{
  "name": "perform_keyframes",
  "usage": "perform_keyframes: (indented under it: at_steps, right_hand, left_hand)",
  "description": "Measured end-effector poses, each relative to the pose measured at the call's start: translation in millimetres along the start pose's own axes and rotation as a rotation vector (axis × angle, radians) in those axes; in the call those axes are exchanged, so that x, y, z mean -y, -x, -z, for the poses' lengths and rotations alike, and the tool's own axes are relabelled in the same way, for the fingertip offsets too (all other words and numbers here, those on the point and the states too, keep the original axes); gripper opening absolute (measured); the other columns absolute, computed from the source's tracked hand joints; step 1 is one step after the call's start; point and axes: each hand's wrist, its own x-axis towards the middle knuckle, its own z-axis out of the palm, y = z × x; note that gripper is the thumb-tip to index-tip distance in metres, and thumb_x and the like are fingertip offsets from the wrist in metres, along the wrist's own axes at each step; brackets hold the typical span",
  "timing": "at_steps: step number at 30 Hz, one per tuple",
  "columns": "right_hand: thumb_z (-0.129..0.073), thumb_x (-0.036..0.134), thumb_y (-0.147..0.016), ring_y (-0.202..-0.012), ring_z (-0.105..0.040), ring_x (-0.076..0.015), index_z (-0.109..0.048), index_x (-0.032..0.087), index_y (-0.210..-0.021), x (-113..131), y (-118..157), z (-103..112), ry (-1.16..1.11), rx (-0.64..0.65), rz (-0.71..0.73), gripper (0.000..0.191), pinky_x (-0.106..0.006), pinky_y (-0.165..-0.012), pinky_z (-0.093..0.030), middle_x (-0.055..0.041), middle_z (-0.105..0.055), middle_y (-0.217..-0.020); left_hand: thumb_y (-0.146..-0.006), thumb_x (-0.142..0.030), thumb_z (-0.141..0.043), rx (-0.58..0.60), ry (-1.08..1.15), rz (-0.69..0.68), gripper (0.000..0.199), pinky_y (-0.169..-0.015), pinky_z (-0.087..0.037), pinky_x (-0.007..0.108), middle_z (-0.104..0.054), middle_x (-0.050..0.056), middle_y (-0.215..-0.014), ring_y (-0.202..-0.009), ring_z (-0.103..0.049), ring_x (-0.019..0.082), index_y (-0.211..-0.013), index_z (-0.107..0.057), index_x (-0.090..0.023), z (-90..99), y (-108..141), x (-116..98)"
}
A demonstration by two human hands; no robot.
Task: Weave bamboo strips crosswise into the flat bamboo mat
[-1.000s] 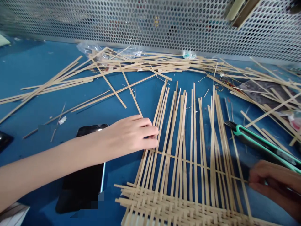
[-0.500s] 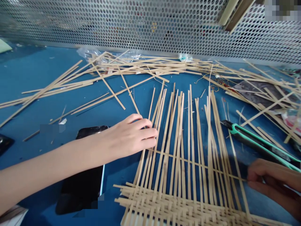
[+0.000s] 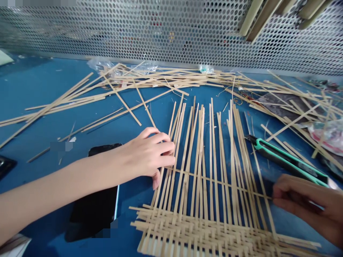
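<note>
A partly woven mat of thin bamboo-like strips [image 3: 198, 232] lies at the bottom middle, its long loose strips fanning away from me. One narrow strip [image 3: 206, 178] runs crosswise through these loose strips, above the woven part. My left hand [image 3: 151, 153] rests over the left side of the loose strips, near the crosswise strip's left end. Its fingers are bent and spread, with the thumb apart below them. At the right, my closed right hand [image 3: 308, 207] pinches the crosswise strip's other end; its fingertips are partly hidden.
A green and black utility knife [image 3: 291, 162] lies beyond my right hand. Beneath my left forearm is a dark phone [image 3: 93, 214]. Loose strips [image 3: 160, 78] are heaped at the back, before a perforated metal panel [image 3: 134, 32]. Plastic wrapping [image 3: 327, 135] lies at the right.
My left thumb now shows apart from the fingers, where it was hidden before. My right hand stays at the crosswise strip's end. The view has shifted slightly.
</note>
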Motion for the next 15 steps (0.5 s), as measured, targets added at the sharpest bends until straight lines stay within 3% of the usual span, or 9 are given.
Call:
perform_keyframes:
  at_steps: [8, 15]
  right_hand:
    - [-0.052, 0.045, -0.086, -0.055, -0.044, -0.0164, -0.060, 0.025, -0.070, 4.4, -1.0, 3.0, 0.047, 0.007, -0.020, 0.027, -0.027, -0.051, -0.038, 0.0006, -0.054, -0.063]
    - [-0.055, 0.043, -0.083, -0.068, -0.052, -0.0202, -0.060, 0.025, -0.069, 14.0, -2.0, 4.3, -0.016, -0.084, -0.001, 0.024, -0.030, -0.064, -0.043, -0.0015, -0.058, -0.072]
  left_hand:
    - [-0.064, -0.051, -0.084, 0.057, -0.094, -0.052, 0.041, -0.073, -0.029, 0.032, -0.067, -0.001, -0.095, -0.088, -0.054, 0.019, -0.078, -0.059, -0.021, 6.5, -2.0, 1.3]
    - [-0.055, -0.059, -0.086, 0.074, -0.075, -0.051, 0.053, -0.083, -0.029, 0.034, -0.069, -0.004, -0.096, -0.099, -0.054, 0.023, -0.081, -0.058, -0.022, 13.8, -2.6, -2.9]
